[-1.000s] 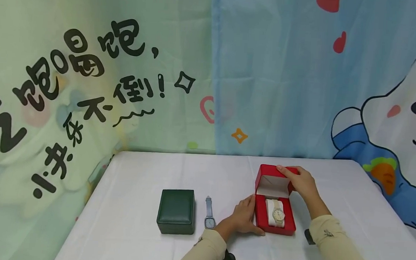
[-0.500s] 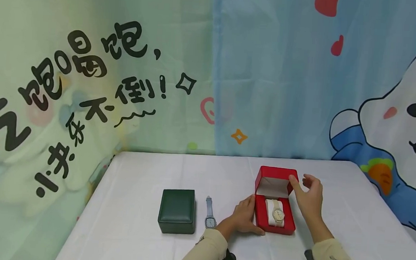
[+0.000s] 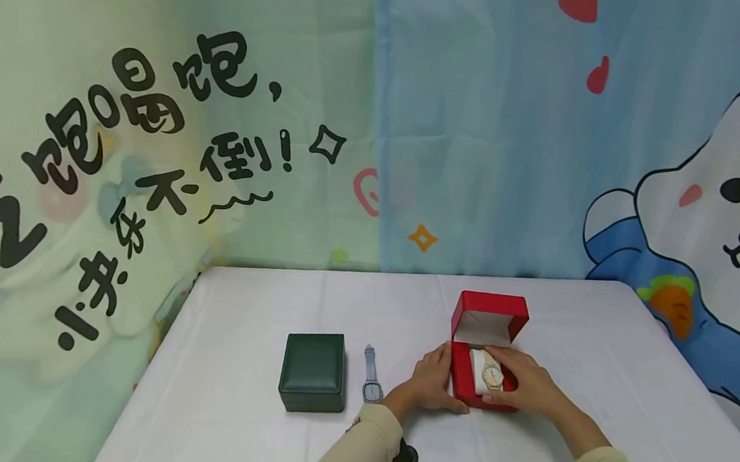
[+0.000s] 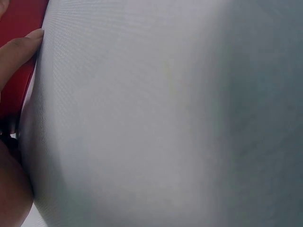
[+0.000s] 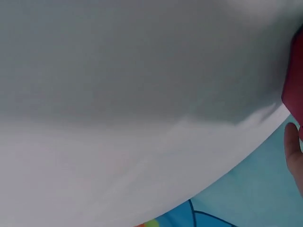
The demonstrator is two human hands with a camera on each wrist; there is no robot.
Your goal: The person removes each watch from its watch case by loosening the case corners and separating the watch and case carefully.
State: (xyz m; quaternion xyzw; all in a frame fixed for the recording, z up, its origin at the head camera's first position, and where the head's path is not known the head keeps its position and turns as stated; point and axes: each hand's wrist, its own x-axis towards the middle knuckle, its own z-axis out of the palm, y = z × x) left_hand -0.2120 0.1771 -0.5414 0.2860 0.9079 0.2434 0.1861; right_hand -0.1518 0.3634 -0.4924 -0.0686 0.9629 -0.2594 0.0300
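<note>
In the head view, a red watch box point(image 3: 463, 378) stands with its lid up at the right of the table. Inside it lies a light-strapped wristwatch point(image 3: 493, 377) wrapped round a white cushion point(image 3: 477, 368). My right hand point(image 3: 526, 382) reaches over the box's right side, thumb at the cushion's near end and fingers at its far end, gripping the cushion with the watch on it. My left hand point(image 3: 431, 379) rests along the box's left side, thumb by the near corner. In the left wrist view, a fingertip point(image 4: 33, 35) touches the red wall. The right wrist view catches one finger point(image 5: 292, 146).
Left of my left hand, a blue-strapped watch point(image 3: 371, 379) lies flat on the white tablecloth point(image 3: 234, 364). Further left stands a dark green box point(image 3: 313, 372) with its lid down. A printed curtain point(image 3: 476, 160) hangs behind the table's far edge.
My right hand has let go of the red box's raised lid and come down to the cushion with the watch. The lid stays up; my left hand keeps its place.
</note>
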